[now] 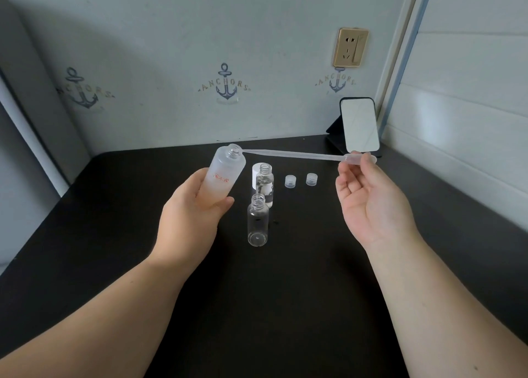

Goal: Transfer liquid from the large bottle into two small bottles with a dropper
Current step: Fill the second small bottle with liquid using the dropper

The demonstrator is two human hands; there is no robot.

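The dark worktop [114, 234] carries two small bottles [258, 220] standing uncapped between the hands, with two small caps [290, 181] just beyond; the left hand [197, 206] has its fingers [225, 202] wrapped tight around the large bottle [225, 174], tilted, mouth open; the right hand [368, 200] pinches the dropper [300, 155] bulb between fingertips, its other fingers loosely spread, the tip at the large bottle's mouth.
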